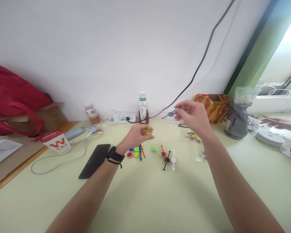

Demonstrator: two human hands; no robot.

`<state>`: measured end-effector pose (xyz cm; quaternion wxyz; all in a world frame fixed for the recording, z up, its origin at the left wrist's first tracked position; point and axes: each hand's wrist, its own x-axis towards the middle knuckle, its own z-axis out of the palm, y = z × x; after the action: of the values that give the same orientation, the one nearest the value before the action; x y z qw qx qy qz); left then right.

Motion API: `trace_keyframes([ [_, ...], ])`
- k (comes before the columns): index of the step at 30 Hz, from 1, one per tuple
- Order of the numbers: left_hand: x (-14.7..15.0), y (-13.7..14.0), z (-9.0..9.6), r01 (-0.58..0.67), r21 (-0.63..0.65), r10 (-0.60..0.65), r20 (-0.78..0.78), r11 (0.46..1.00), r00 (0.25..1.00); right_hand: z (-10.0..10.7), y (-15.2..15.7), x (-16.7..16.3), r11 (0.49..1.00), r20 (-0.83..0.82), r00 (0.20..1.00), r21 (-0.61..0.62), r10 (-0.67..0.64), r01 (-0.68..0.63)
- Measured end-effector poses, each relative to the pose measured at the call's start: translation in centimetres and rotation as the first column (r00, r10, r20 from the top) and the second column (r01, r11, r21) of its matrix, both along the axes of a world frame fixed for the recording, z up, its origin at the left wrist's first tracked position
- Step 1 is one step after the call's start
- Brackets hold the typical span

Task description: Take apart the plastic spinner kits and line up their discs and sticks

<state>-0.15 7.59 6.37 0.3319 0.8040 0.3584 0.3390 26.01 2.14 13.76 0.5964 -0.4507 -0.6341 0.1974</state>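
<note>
Blue spinner point(170, 114), pinched in my right hand point(191, 114); yellow spinner point(147, 132), held in my left hand point(137, 135); both likely light, stiff, best taken mid-body.

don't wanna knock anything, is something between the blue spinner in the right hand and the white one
Nothing visible stands between the blue spinner and the white spinner; the small coloured parts lie off to the right.

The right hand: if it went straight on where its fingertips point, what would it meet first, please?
Past the blue spinner it holds, the right hand would probably meet the black cable first, though depth is unclear and it might pass in front.
</note>
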Motion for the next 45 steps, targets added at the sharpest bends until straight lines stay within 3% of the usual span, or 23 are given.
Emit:
trace_keyframes([
  [8,0.5,-0.9,0.8,-0.025,0.266,0.054,-0.102,0.964,0.993,0.2,-0.7,-0.9,0.987,0.152,0.979,-0.059,-0.138,0.148],
  [12,0.5,-1.0,0.9,-0.057,0.310,0.093,-0.102,0.949,0.990,0.5,-1.1,-0.9,0.980,0.245,0.966,-0.155,-0.084,0.125],
  [16,0.4,-1.0,0.7,-0.046,0.339,0.095,-0.129,0.940,0.987,0.1,-0.8,-1.0,0.979,0.276,0.950,-0.101,-0.144,0.178],
  [23,0.6,-0.9,0.4,-0.042,0.277,0.071,-0.094,0.960,0.993,-0.9,0.1,-0.8,0.967,0.411,0.884,-0.016,-0.224,0.253],
  [30,-0.5,0.2,0.6,-0.125,0.126,0.129,-0.023,0.984,0.991,-1.3,0.7,-0.5,0.913,0.571,0.771,-0.086,-0.282,0.398],
  [32,-1.2,0.7,0.5,-0.172,0.082,0.174,-0.015,0.982,0.985,-1.6,0.7,-0.5,0.901,0.679,0.710,-0.168,-0.189,0.400],
  [35,-1.9,1.3,0.4,-0.225,0.022,0.225,0.004,0.974,0.974,-2.6,0.7,-1.6,0.899,0.765,0.622,-0.378,0.168,0.222],
  [37,-2.2,1.6,0.4,-0.239,-0.011,0.239,0.025,0.971,0.971,-3.6,0.6,-3.2,0.858,0.757,0.534,-0.503,0.378,0.106],
  [40,-2.3,1.7,0.2,-0.228,-0.030,0.230,0.046,0.973,0.972,-5.3,0.4,-6.2,0.860,0.849,0.319,-0.485,0.421,0.157],
  [45,-2.5,1.8,0.3,-0.203,-0.038,0.205,0.041,0.978,0.978,-7.2,0.2,-8.9,0.869,0.884,0.251,-0.448,0.394,0.212],
])
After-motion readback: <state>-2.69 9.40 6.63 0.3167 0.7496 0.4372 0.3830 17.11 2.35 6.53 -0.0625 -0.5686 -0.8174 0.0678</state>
